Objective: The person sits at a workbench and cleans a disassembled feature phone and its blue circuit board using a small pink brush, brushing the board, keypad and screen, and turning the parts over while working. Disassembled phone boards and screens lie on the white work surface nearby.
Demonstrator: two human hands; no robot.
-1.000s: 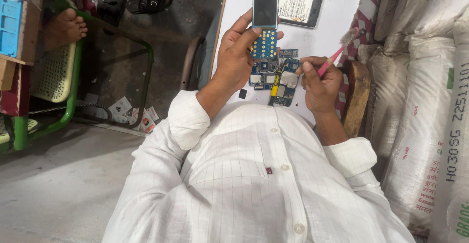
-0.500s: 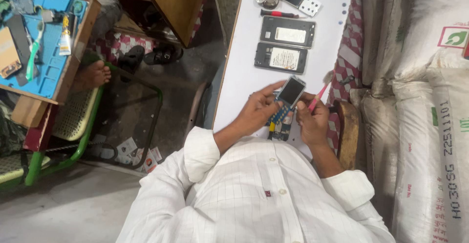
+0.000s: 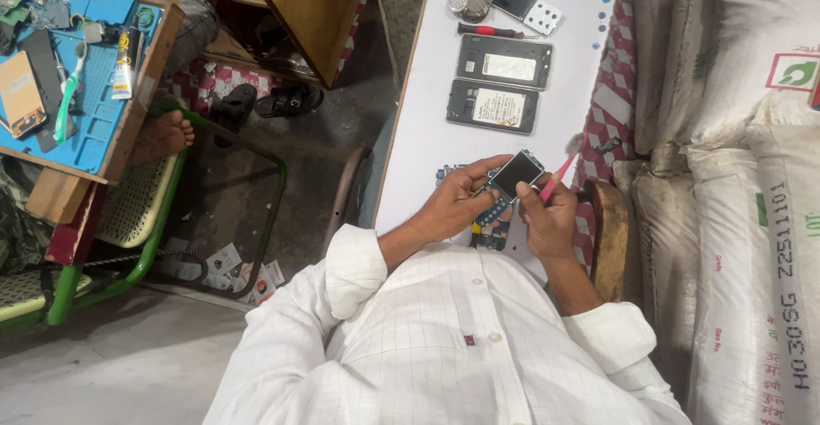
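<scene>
Over the white bench (image 3: 427, 117), the left hand (image 3: 453, 207) pinches a small opened phone (image 3: 512, 177) by its edge, dark screen up, blue circuit board showing beneath. The right hand (image 3: 547, 220) touches the phone's other side, fingers closed around a pink brush (image 3: 559, 169). Beyond the hands lie two open phone backs (image 3: 495, 83), a red screwdriver (image 3: 487, 30) and small parts.
</scene>
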